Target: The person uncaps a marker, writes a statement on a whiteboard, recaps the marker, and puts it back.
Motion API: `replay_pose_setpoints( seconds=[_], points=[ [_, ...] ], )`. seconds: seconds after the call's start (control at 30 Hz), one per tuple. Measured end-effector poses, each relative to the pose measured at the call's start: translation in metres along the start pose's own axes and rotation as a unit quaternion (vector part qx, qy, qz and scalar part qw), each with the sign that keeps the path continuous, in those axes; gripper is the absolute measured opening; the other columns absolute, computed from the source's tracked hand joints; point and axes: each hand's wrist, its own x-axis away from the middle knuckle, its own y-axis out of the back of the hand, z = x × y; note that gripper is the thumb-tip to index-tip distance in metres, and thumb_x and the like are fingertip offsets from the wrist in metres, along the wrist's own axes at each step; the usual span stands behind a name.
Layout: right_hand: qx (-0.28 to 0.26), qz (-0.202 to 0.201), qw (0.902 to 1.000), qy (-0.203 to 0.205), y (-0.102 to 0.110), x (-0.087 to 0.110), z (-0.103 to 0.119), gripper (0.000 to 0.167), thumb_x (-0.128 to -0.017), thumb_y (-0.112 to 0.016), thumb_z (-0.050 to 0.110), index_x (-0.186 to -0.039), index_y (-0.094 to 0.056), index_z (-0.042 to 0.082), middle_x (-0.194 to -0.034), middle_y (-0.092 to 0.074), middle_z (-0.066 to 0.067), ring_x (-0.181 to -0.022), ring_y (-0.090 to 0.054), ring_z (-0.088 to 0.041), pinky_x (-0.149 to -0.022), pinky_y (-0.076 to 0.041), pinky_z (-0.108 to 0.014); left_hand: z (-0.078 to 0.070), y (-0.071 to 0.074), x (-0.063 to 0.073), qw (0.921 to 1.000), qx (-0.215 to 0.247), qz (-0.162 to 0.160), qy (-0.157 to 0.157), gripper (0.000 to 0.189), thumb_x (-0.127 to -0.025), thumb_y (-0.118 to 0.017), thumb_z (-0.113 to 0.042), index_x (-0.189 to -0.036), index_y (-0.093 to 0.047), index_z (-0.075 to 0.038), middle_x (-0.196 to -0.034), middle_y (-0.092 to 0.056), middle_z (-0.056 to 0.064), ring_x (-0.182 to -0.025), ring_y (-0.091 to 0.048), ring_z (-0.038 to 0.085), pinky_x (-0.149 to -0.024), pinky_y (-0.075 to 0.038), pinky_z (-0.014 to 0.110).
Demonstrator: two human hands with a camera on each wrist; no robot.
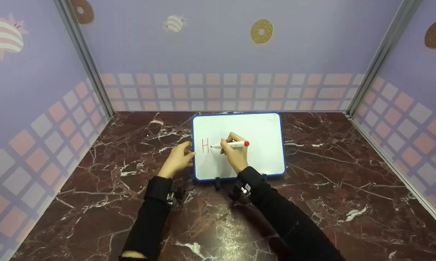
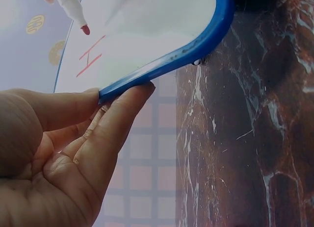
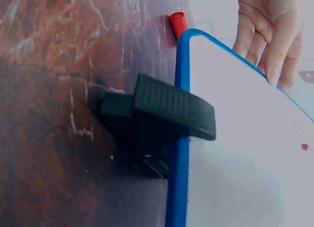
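A whiteboard (image 1: 265,152) with a blue frame stands propped at the back of the table. My left hand (image 1: 180,157) pinches its left edge, thumb on the white face and fingers behind, as the left wrist view shows. In my right hand (image 1: 236,154) is a red marker (image 1: 236,144), gripped like a pen in front of the board. Its bare tip (image 2: 86,30) is just right of a red letter H (image 1: 205,145); I cannot tell whether it touches the surface. Only the tip appears at the right wrist view's edge.
Black stand feet (image 1: 217,183) hold the board's lower edge; one clip (image 3: 171,107) hooks over the frame. A red cap (image 3: 178,23) lies on the marble-patterned table (image 1: 131,217) near the board's corner. Patterned walls (image 1: 218,54) enclose the back and sides.
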Motion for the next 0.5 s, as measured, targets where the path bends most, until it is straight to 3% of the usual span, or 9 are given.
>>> replay_pose_setpoints(
  seconds=[0.2,0.37,0.5],
  points=[
    [0.010,0.017,0.9998,0.007,-0.0001,0.0049,0.0143,0.023,-0.087,-0.056,-0.012,-0.066,-0.046,-0.016,-0.061,-0.058,-0.037,-0.048,-0.059,-0.027,-0.046,-0.043,-0.015,-0.0012,0.0018,0.0025,1.0000,0.005,-0.002,-0.006,0.043,-0.100,-0.050,0.001,-0.140,-0.041,0.011,-0.121,-0.058,0.034,-0.097,-0.066,0.037,-0.086,-0.062,0.043],
    [0.010,0.017,0.9998,0.009,0.0028,0.0056,0.0119,0.024,-0.087,-0.056,-0.012,-0.067,-0.045,-0.016,-0.061,-0.057,-0.037,-0.051,-0.059,-0.039,-0.047,-0.044,-0.015,-0.0027,0.0013,0.0017,0.9999,0.010,0.004,0.005,0.046,-0.101,-0.051,-0.001,-0.144,-0.039,0.009,-0.128,-0.056,0.035,-0.106,-0.064,0.043,-0.090,-0.060,0.047],
    [0.009,0.004,0.9999,0.011,0.0074,0.0052,0.0120,0.025,-0.087,-0.056,-0.012,-0.066,-0.044,-0.017,-0.061,-0.057,-0.037,-0.049,-0.059,-0.032,-0.047,-0.044,-0.015,-0.0033,0.0012,0.0015,1.0000,0.005,0.002,0.005,0.047,-0.101,-0.051,-0.001,-0.144,-0.039,0.009,-0.128,-0.056,0.035,-0.107,-0.064,0.044,-0.090,-0.060,0.047]
  ],
)
